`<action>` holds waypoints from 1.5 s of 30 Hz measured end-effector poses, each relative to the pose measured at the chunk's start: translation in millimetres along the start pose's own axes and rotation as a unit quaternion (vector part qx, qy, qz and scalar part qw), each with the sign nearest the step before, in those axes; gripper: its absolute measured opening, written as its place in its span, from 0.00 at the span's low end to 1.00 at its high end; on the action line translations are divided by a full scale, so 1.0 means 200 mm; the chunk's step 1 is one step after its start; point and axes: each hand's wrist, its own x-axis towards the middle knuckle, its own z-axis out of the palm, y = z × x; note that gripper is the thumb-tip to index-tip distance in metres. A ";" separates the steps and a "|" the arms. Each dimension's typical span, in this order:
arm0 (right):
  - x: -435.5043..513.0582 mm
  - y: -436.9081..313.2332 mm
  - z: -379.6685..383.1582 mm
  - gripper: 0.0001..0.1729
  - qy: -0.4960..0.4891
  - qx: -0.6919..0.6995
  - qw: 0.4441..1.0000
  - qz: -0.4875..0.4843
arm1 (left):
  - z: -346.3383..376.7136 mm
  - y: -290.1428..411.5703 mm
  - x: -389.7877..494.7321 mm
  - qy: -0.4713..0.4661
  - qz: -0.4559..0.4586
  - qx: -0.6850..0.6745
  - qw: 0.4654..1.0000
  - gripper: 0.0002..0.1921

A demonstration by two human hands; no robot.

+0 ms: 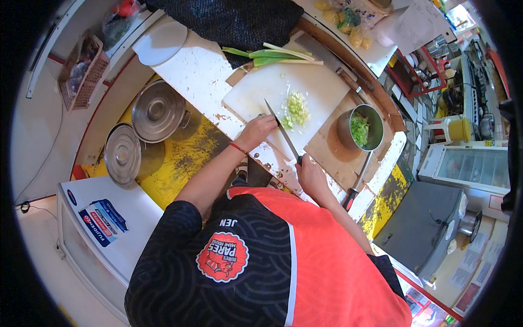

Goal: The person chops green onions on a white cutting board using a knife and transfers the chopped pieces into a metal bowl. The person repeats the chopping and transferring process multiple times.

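My right hand [312, 178] is closed around the black handle of a kitchen knife [288, 137], whose blade lies over the near part of a white cutting board [327, 88]. At the blade's left side is my left hand [261, 128], fingers bent together near the board's edge; whether it holds anything is hidden. A pile of chopped green onion [296, 108] lies on the board, right of the blade. Whole green onion stalks [278, 56] rest across the far edge. To the right stands a metal saucepan [360, 127] with chopped greens inside.
A cleaver [320, 51] with a wooden handle lies beyond the board. A white lid [161, 43] and a black woven cloth [245, 20] are on the worktable. Two lidded pots [158, 110] stand on the floor at left, near a white freezer [102, 220]. A black-and-red handle sticks out at the table's near edge.
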 end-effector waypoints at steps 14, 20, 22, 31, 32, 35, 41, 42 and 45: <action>0.13 -0.01 0.07 0.18 -0.002 0.007 1.000 -0.004 | 0.00 0.04 -0.06 0.040 -0.126 -0.056 0.990 0.08; 0.08 0.05 0.01 0.16 0.007 0.032 0.999 0.039 | 0.05 0.09 -0.05 0.034 -0.166 0.045 0.985 0.04; 0.15 0.03 0.01 0.16 0.042 0.055 0.997 0.040 | 0.08 0.09 0.00 0.034 -0.162 0.030 0.986 0.04; 0.12 0.03 0.04 0.14 0.119 0.059 0.991 0.026 | 0.01 0.12 0.07 -0.030 -0.111 0.012 0.993 0.08; 0.11 0.03 0.06 0.14 0.113 0.067 0.990 0.045 | 0.00 0.14 0.04 -0.006 -0.089 0.003 0.996 0.08; 0.10 0.01 0.09 0.15 0.099 0.086 0.988 0.079 | 0.00 0.14 0.01 -0.009 -0.057 -0.007 0.998 0.10; 0.10 -0.01 0.10 0.15 0.091 0.062 0.991 0.073 | 0.04 0.01 0.11 -0.022 -0.091 -0.077 0.993 0.09; 0.10 -0.02 0.10 0.15 0.093 0.059 0.991 0.075 | 0.05 0.00 0.12 -0.017 -0.101 -0.089 0.991 0.08; 0.10 -0.02 0.09 0.15 0.093 0.054 0.992 0.072 | 0.05 -0.01 0.14 0.011 -0.119 -0.104 0.987 0.06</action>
